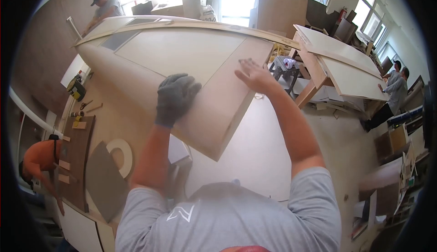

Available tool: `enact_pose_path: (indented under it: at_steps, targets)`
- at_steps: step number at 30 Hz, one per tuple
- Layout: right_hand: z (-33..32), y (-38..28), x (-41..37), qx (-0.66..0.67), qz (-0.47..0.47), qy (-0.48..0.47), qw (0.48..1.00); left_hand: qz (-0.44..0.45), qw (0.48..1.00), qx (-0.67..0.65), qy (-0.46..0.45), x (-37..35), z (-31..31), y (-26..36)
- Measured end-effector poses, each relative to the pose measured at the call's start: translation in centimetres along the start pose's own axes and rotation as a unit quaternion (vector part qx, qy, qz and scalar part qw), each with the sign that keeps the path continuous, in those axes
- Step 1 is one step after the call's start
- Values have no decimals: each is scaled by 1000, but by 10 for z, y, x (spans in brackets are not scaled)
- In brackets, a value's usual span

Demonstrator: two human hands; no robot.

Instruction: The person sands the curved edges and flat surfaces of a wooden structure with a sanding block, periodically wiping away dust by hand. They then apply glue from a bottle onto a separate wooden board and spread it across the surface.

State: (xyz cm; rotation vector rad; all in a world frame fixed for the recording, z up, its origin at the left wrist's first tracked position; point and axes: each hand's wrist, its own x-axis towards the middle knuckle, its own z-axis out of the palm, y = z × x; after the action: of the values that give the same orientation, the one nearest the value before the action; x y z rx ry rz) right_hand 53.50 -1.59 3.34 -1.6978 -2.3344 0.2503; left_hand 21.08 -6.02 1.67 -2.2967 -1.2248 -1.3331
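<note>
A long pale panel (182, 47) lies before me, its near corner pointing toward my body. My left hand (176, 98), in a grey glove, rests on the panel near its left edge. The gloved fingers are bent and close together; whatever may be under them is hidden. Further right, my bare right hand (256, 75) lies on the panel's lighter end strip (218, 106) with its fingers spread, close to the right edge. Beneath the panel's near end shows a white board (241, 161).
A co-worker (105, 8) stands at the panel's far left end, another person (41, 158) bends at lower left, and people (397, 88) stand by a tilted panel (350, 74) at right. A can (76, 89) and scissors (85, 104) are on the left.
</note>
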Motion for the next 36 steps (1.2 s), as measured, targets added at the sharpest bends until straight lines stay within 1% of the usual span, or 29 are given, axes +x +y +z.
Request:
enact_pose_path:
  at_steps: [2,3,6,9,10,12,14,15,18,19,22,23,26,27,30,32,35,36]
  targets:
    - [0,-13,19,-3,40,14,999,-16,1000,-7,-15,-4,-1,2]
    - [0,-24,18,-61,55,-6,997,-23,999,-9,-20,-2,-1,2]
    - [11,-47,-29,-75,-50,-7,996,-35,999,-13,-8,-1,-3,2]
    - [10,-55,-50,-46,-54,-9,997,-30,999,-8,-6,-2,0,1]
    - [12,-46,-37,-44,-32,-7,998,-26,1000,-3,-10,-3,-1,1]
    - [11,-16,12,-40,13,-2,999,-32,999,-5,-3,-1,-3,6]
    - [-4,-2,54,-37,88,6,995,-41,999,-8,-4,-1,-6,11]
    - [-11,-1,59,-37,126,8,991,-47,999,-10,-9,-1,-8,12]
    - [-9,-9,58,-58,152,23,986,-53,998,-26,-10,4,-11,14]
    - [-3,-10,54,-68,137,9,988,-57,998,-33,-14,1,-13,14]
    - [8,-4,31,-29,83,24,996,-37,999,-21,4,-6,-12,9]
    - [8,1,36,-27,87,23,996,-28,999,-28,13,-8,-9,6]
    - [-5,26,70,-20,129,45,990,-32,999,-6,13,-8,-7,6]
    - [-13,33,86,-41,162,25,986,-39,999,-15,5,-6,-8,7]
    - [-22,44,113,-45,208,21,977,-57,998,-34,-14,-2,-12,11]
    - [-11,45,111,-51,184,23,981,-58,998,-29,-17,-3,-13,12]
    - [-8,15,77,-71,123,19,990,-30,999,-34,-12,-7,-8,6]
    - [-7,16,76,-63,112,21,992,-42,999,-32,-12,-7,-7,7]
